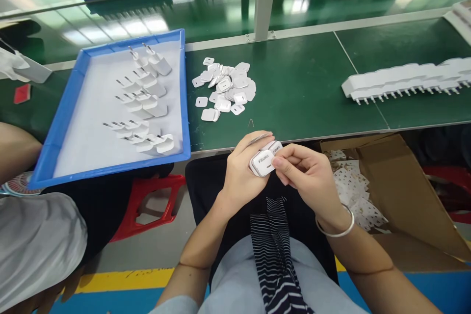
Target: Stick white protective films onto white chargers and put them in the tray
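Two white blocks [260, 163], the nearer one overlapping the other, sat in the left hand [238, 167] of a seated person, just past the near edge of a green surface [301, 93] and above the lap. Each had a glossy, rounded-square face printed with the dark word "Fibaks"; the nearer face also showed one small dark slot. The left hand was curled partly closed around both blocks. The right hand [309, 172] was nearly closed, its thumb and forefinger pinched together against the right edge of the faces; I could not tell whether they gripped anything separate. One pale bracelet [336, 225] circled the right wrist.

On the surface lay one heap of thin white plates [230, 86], dozens of them, overlapping too much to count. To its left stood one blue-rimmed tray [187, 108] holding white plugs [149, 105] in about four groups, their metal prongs slanting up and left. At the right, one long row of white adapters [408, 81] ran out of sight, prongs toward the person. Below the surface on that side was one open cardboard box [408, 181] with dotted white sheets [355, 189] inside.
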The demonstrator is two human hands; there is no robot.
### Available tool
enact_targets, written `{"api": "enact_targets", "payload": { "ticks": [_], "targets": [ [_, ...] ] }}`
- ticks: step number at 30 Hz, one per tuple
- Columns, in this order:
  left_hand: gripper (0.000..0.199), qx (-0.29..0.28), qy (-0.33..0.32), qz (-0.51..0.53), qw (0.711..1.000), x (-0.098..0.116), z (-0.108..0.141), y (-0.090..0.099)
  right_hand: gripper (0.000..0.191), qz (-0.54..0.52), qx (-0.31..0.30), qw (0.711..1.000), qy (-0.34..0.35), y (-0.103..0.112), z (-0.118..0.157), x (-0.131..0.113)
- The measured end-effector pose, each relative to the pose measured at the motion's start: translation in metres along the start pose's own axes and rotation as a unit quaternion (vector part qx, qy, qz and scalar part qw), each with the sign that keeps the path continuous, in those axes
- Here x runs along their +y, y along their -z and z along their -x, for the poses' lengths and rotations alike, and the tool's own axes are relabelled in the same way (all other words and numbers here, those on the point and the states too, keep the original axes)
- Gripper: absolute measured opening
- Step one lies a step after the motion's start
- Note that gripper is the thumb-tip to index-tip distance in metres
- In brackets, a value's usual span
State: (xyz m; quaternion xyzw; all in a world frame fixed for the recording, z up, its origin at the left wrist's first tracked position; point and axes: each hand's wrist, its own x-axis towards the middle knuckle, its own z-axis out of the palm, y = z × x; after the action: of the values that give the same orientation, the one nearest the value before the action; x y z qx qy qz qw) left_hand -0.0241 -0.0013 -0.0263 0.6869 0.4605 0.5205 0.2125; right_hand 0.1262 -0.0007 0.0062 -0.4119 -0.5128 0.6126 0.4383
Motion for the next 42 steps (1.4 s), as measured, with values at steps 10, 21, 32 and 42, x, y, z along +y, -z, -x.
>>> {"api": "enact_targets", "payload": {
  "ticks": [10, 21, 32, 42],
  "targets": [
    [0.031, 0.007, 0.005, -0.001, 1.000, 0.002, 0.000, 0.001, 0.026, -0.014, -0.003, 0.999, -0.038, 0.001, -0.002, 0.001],
    [0.030, 0.009, 0.006, -0.024, 1.000, 0.001, 0.001, 0.001, 0.028, -0.006, 0.001, 0.999, -0.031, -0.001, -0.002, 0.002],
    [0.035, 0.004, -0.020, -0.027, 0.999, 0.000, 0.004, 0.002, 0.030, 0.027, 0.007, 0.999, -0.028, -0.003, -0.002, -0.004],
    [0.036, -0.014, -0.036, -0.036, 0.999, -0.002, 0.005, 0.005, 0.035, 0.030, 0.009, 0.998, -0.055, -0.002, -0.003, -0.008]
  ]
}}
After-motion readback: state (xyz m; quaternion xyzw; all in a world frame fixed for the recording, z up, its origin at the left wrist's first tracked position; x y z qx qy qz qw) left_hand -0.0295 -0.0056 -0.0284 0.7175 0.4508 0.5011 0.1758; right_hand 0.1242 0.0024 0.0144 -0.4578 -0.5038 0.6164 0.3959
